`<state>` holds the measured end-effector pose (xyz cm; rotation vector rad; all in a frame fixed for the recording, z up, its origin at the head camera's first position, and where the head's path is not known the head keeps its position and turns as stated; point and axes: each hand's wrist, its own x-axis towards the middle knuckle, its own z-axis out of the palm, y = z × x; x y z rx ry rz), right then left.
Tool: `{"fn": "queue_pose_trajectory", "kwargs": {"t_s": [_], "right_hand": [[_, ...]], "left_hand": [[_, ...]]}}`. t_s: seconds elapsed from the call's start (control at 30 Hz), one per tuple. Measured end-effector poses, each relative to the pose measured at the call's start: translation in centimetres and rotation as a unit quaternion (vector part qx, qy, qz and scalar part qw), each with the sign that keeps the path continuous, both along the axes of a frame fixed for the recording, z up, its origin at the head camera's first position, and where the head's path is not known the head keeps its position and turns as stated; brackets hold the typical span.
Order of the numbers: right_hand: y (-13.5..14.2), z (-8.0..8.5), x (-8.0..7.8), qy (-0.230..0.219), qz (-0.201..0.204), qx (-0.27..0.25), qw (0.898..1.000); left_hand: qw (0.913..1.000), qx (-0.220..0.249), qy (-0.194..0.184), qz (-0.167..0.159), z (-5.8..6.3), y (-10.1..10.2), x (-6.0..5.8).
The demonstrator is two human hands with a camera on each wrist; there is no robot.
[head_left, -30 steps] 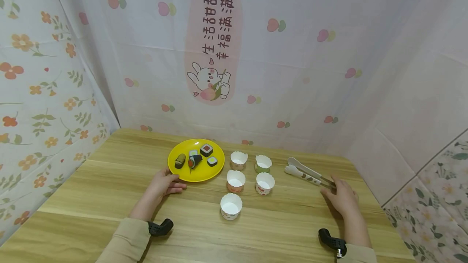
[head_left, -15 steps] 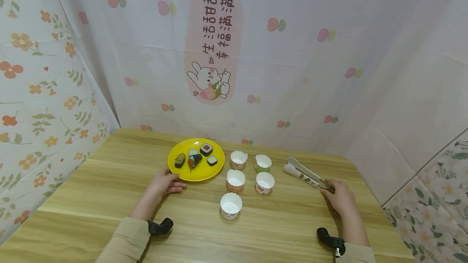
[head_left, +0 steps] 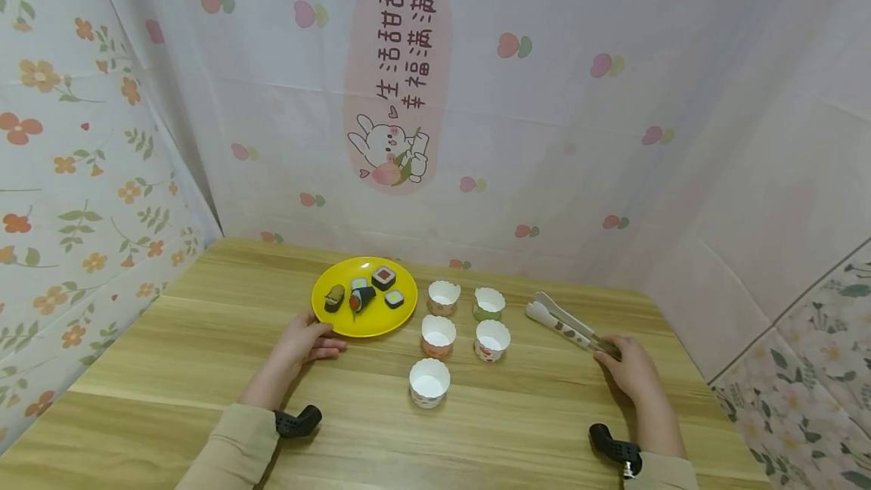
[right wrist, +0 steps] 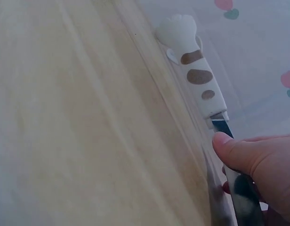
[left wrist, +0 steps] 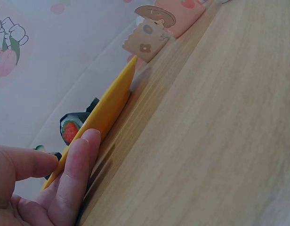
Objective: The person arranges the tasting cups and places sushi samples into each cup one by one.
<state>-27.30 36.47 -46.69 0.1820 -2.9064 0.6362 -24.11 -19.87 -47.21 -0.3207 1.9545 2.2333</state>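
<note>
A yellow plate (head_left: 364, 327) with several toy sushi pieces lies at the table's back left. My left hand (head_left: 302, 342) pinches its near rim; in the left wrist view the thumb is above the plate's edge (left wrist: 109, 110) and the fingers are below. Beside the hand sits a toy hand roll (left wrist: 72, 129) with an orange-red filling. On the right, my right hand (head_left: 633, 369) grips the metal part of a pair of tongs (head_left: 565, 324). Their white paw-shaped end (right wrist: 178, 30), with brown spots, points away from the hand.
Several paper baking cups stand mid-table, among them a front cup (head_left: 429, 384), a green cup (head_left: 489, 305) and an orange cup (head_left: 438, 337). A printed curtain (head_left: 544, 172) hangs along the table's back edge.
My right hand has shifted slightly left and closed its grip on the tongs, which have moved slightly left with it. The left hand and plate look the same.
</note>
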Motion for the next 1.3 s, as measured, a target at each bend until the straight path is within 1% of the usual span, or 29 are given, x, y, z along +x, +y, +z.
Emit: {"fn": "queue_pose_trajectory", "kwargs": {"t_s": [0.43,0.57,0.83,1.07,1.3], "right_hand": [[-0.5,0.9,0.3,-0.002,0.001,-0.002,1.000],[-0.8,1.3,0.3,0.006,-0.003,0.002,1.000],[-2.0,3.0,0.5,0.026,0.006,-0.001,1.000],[-3.5,4.6,1.0,0.025,0.010,0.005,1.000],[-5.1,6.1,1.5,0.035,0.027,0.011,0.999]], "left_hand": [[1.0000,-0.004,0.005,0.000,-0.2,0.0,-0.1],[1.0000,-0.005,0.005,0.002,-0.2,0.0,-0.2],[1.0000,-0.002,0.003,0.000,-0.1,0.0,0.0],[1.0000,-0.002,0.002,0.001,-0.2,0.0,-0.1],[1.0000,-0.004,-0.001,0.000,-0.2,0.0,-0.1]]}}
